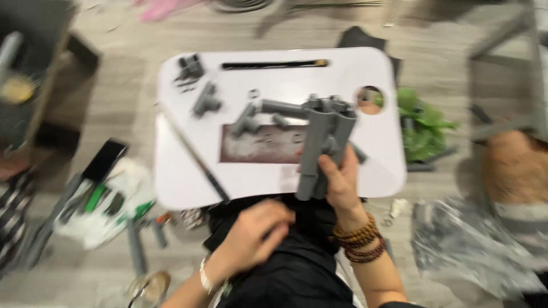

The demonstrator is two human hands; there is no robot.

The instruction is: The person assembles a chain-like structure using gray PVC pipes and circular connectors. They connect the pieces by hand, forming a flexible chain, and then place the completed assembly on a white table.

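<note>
While right hand (341,183) grips grey pipe assembly (321,145) upright, slightly tilted, left hand (254,235) curled, empty.

The right hand (341,179) is raised at about 3 o'clock from the left, fingers wrapped in a closed grip, its wrist ringed with wooden bead bracelets and the forearm running down toward 5 o'clock. The left hand (254,234) sits lower, curled loosely over the lap, palm down, a thin bangle at its wrist.
</note>
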